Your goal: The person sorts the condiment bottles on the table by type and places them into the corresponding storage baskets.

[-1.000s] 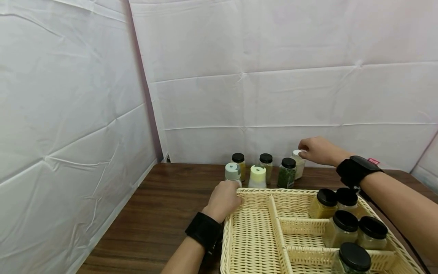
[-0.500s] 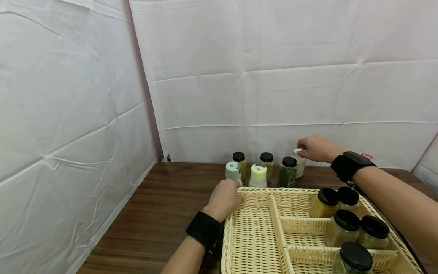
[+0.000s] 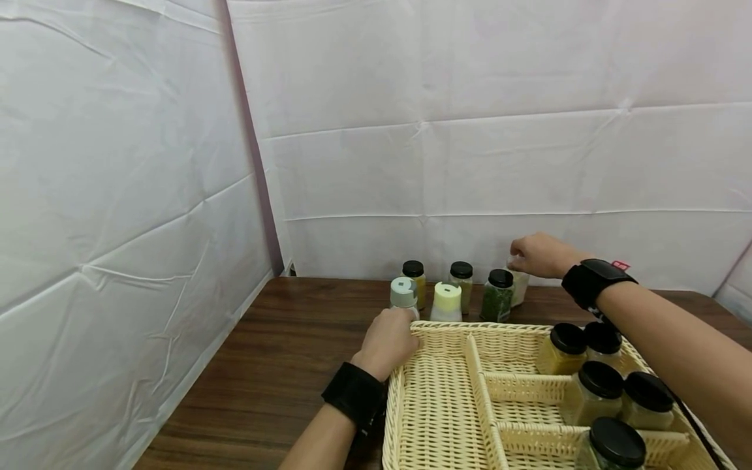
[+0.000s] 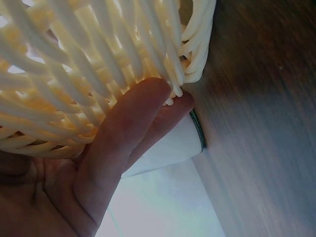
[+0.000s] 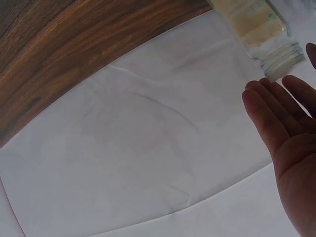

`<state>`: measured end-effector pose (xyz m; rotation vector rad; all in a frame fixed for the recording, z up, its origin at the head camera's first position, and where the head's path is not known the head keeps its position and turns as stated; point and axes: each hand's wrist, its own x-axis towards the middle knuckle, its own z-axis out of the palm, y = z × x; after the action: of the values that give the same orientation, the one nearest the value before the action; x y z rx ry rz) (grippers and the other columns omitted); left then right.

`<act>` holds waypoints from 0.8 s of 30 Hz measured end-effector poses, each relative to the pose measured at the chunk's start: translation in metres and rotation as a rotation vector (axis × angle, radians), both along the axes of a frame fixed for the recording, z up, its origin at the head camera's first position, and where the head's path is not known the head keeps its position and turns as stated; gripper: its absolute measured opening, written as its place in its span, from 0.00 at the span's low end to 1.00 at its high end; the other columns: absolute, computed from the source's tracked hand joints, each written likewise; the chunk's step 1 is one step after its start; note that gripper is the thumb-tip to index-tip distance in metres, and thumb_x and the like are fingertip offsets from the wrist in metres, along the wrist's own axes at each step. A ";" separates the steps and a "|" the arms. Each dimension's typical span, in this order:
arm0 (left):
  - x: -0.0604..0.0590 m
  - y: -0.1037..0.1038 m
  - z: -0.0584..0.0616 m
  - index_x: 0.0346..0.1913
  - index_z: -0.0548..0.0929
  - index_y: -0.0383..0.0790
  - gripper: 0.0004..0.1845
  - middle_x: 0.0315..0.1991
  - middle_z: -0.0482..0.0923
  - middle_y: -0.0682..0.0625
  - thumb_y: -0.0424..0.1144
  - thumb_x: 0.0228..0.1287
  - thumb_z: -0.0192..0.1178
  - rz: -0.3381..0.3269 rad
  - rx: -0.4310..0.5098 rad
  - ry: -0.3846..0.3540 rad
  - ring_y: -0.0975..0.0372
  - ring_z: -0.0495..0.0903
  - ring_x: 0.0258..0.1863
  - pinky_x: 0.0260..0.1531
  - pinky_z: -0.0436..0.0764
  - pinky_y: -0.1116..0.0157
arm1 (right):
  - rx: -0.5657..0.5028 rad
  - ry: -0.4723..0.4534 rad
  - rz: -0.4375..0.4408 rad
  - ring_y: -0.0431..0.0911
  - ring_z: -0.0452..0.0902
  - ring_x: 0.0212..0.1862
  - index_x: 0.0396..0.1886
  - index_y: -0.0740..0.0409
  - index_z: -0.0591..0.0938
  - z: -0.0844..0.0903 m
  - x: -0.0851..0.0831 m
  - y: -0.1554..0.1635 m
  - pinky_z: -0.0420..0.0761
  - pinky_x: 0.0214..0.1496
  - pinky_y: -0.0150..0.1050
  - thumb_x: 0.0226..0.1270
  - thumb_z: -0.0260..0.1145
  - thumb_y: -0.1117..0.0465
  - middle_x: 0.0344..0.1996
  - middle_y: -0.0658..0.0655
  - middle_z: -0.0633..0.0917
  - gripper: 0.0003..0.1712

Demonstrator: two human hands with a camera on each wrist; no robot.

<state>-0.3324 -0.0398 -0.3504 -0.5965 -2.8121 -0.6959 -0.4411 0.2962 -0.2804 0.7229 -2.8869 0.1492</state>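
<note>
The head view looks forward and slightly down from the near side, taking in the wooden counter (image 3: 264,365), the wicker basket (image 3: 446,405) close below and the white backdrop (image 3: 470,163) at the far edge. The left wrist view sits very close under the left hand (image 4: 98,173), facing the basket's woven rim (image 4: 123,59) and the counter beyond; both appear in the head view. The right wrist view looks past the right hand (image 5: 291,153) at the backdrop and a strip of counter; its pale jar (image 5: 256,29) is probably the far-right one seen from the head.

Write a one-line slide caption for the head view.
Left hand rests on the wicker basket's corner; right hand reaches the white-capped jar behind.
</note>
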 end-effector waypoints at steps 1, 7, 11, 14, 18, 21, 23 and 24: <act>0.000 0.000 0.000 0.47 0.89 0.35 0.11 0.42 0.88 0.43 0.33 0.65 0.75 0.000 0.002 -0.001 0.51 0.88 0.42 0.39 0.84 0.58 | 0.001 0.002 0.004 0.61 0.85 0.43 0.52 0.76 0.83 -0.001 -0.001 0.000 0.83 0.47 0.57 0.77 0.67 0.64 0.42 0.67 0.87 0.16; 0.001 0.000 0.000 0.48 0.89 0.35 0.11 0.43 0.88 0.43 0.33 0.65 0.75 -0.001 0.013 -0.003 0.51 0.88 0.43 0.39 0.85 0.58 | 0.015 -0.004 -0.014 0.60 0.85 0.43 0.52 0.77 0.83 -0.004 -0.006 -0.001 0.83 0.47 0.56 0.76 0.69 0.62 0.41 0.66 0.88 0.18; 0.001 -0.001 0.000 0.47 0.89 0.35 0.10 0.42 0.88 0.43 0.32 0.64 0.75 0.000 0.016 0.006 0.52 0.88 0.42 0.38 0.84 0.58 | 0.028 -0.007 -0.022 0.61 0.85 0.43 0.52 0.77 0.83 -0.005 -0.009 -0.004 0.83 0.48 0.57 0.75 0.69 0.62 0.41 0.67 0.88 0.19; 0.001 -0.001 0.001 0.46 0.89 0.35 0.10 0.42 0.88 0.43 0.32 0.64 0.75 0.001 0.022 0.004 0.52 0.88 0.41 0.38 0.84 0.58 | 0.039 -0.005 -0.024 0.64 0.85 0.45 0.52 0.78 0.83 -0.005 -0.011 -0.007 0.82 0.49 0.58 0.75 0.69 0.63 0.42 0.70 0.87 0.18; 0.002 -0.001 0.001 0.46 0.89 0.35 0.10 0.42 0.88 0.43 0.32 0.64 0.75 0.000 0.028 -0.006 0.52 0.88 0.41 0.38 0.84 0.58 | 0.047 -0.010 -0.026 0.66 0.84 0.47 0.51 0.79 0.83 -0.006 -0.013 -0.009 0.82 0.52 0.60 0.75 0.69 0.63 0.45 0.74 0.87 0.18; 0.002 -0.001 0.000 0.48 0.89 0.34 0.11 0.42 0.88 0.42 0.32 0.65 0.75 -0.004 0.029 -0.014 0.51 0.88 0.42 0.38 0.84 0.58 | 0.042 -0.016 -0.025 0.67 0.84 0.47 0.50 0.78 0.84 -0.007 -0.014 -0.009 0.82 0.52 0.60 0.74 0.68 0.64 0.44 0.73 0.87 0.18; 0.002 -0.001 0.000 0.48 0.89 0.34 0.11 0.42 0.88 0.42 0.32 0.65 0.75 -0.006 0.029 -0.014 0.51 0.88 0.42 0.38 0.85 0.58 | 0.039 -0.022 -0.026 0.67 0.84 0.47 0.50 0.78 0.84 -0.007 -0.015 -0.009 0.82 0.51 0.60 0.74 0.68 0.64 0.43 0.73 0.87 0.17; 0.002 -0.001 0.000 0.48 0.89 0.34 0.11 0.42 0.88 0.42 0.32 0.65 0.75 -0.007 0.028 -0.011 0.52 0.88 0.42 0.38 0.85 0.58 | 0.037 -0.026 -0.029 0.67 0.84 0.47 0.50 0.78 0.84 -0.007 -0.015 -0.009 0.82 0.51 0.60 0.74 0.68 0.64 0.43 0.73 0.87 0.17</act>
<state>-0.3303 -0.0404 -0.3502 -0.5993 -2.8070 -0.7409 -0.4561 0.2872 -0.2872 0.6900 -2.9308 0.1020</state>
